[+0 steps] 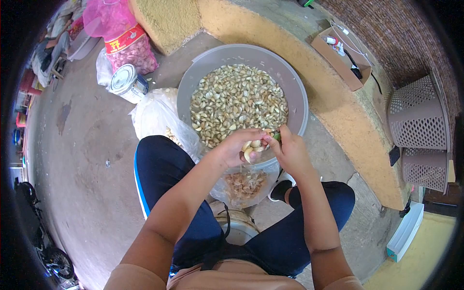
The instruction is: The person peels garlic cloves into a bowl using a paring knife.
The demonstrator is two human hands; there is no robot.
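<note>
— In the head view, where are the garlic cloves (247, 154)?
— Some sit in the left hand (231, 148), near the middle of the frame. Its fingers curl around them, so it is holding on.
— And the right hand (294, 153)?
— It's just to the right, pinching a small green thing (277, 137). I can't tell what that is; fingers hide most of it.
— Which hand is nearer the cloves?
— The left one, because they're in it. From the right hand they lie to the left, and the fingertips of both hands meet. The lowest clove stands nearly up and down, tipped a bit.
— What do they look like?
— Smooth, pale and curved, like little moons.
— What's behind the hands?
— A big, round, gray tub (298, 87) with a smooth rim, up in the middle. It holds a bumpy heap of loose cloves (237, 96), cream with brown bits.
— And below the hands?
— A thin, see-through bag (218, 189) of dry, crinkly brown skins (245, 185). A shiny, crumpled white bag (151, 115) sits left of the tub.
</note>
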